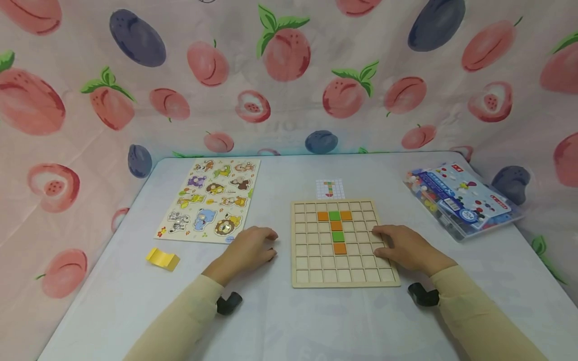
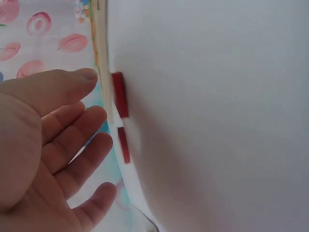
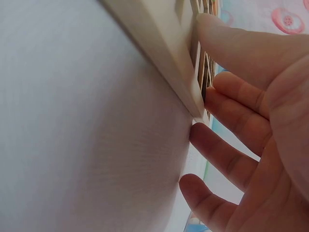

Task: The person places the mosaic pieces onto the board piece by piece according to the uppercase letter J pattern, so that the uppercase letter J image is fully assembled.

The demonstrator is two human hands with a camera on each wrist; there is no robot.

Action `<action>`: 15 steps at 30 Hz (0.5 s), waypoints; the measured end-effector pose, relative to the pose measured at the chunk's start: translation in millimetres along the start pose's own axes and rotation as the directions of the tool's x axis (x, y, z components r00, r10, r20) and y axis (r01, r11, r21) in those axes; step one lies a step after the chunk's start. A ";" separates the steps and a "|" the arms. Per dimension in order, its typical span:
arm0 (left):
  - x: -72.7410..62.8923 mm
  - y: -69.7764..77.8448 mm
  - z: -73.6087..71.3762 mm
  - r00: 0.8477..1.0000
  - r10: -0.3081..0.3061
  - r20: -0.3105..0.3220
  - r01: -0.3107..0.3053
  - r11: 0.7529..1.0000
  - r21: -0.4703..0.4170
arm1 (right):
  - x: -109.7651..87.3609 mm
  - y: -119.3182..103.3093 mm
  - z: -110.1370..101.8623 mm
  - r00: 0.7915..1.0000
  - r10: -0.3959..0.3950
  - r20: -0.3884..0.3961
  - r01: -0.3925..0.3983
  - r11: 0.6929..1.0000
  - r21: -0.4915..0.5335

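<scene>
A wooden grid board (image 1: pixel 316 276) lies on the table, with orange tiles (image 1: pixel 336 225) and green tiles (image 1: pixel 337 236) set in a T shape. My right hand (image 1: pixel 408 245) rests at the board's right edge, its thumb and some fingertips over the grid in the right wrist view. To the left of the board, my left hand (image 1: pixel 248 253) hovers low over the table, fingers loosely bent and holding nothing. Two red pieces (image 2: pixel 120 94) show beyond its fingertips in the left wrist view; the head view hides them. Behind the board lies a small pattern card (image 1: pixel 330 189).
An animal puzzle board (image 1: pixel 209 200) lies at the back left, with a yellow wavy piece (image 1: pixel 162 258) in front of it. A clear plastic box (image 1: pixel 465 200) with a blue printed label sits at the back right. Fruit-printed cloth (image 1: pixel 289 100) hangs behind the table.
</scene>
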State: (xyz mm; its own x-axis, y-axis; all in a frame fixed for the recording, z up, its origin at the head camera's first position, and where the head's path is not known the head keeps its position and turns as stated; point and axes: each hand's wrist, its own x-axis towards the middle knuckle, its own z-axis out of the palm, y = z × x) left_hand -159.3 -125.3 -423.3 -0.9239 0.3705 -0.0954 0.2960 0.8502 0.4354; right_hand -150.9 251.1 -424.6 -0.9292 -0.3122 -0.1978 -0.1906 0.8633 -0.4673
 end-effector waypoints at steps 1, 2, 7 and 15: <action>-1.3 -1.6 -0.3 1.000 0.002 -0.002 -0.002 1.000 0.003 | -0.2 -0.1 -0.1 1.000 -0.001 -0.001 0.001 1.000 0.000; -2.5 -3.0 -0.6 1.000 0.005 -0.002 -0.005 1.000 0.004 | -0.3 -0.4 -0.3 1.000 -0.001 -0.001 0.001 1.000 0.000; -7.1 -7.4 -1.9 1.000 0.000 0.027 -0.001 1.000 0.009 | 0.0 -0.6 -0.5 1.000 0.014 0.003 -0.014 1.000 0.004; -10.1 -8.9 -2.2 0.997 -0.004 0.071 0.005 1.000 -0.005 | 0.7 -0.1 0.3 1.000 0.014 0.001 -0.014 1.000 0.008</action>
State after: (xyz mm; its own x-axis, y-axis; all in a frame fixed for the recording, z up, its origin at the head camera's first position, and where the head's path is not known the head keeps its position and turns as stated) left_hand -153.1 -137.4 -424.2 -0.9055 0.3925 -0.1610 0.2903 0.8500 0.4396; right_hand -151.4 250.6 -424.9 -0.9314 -0.3009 -0.2050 -0.1756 0.8644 -0.4711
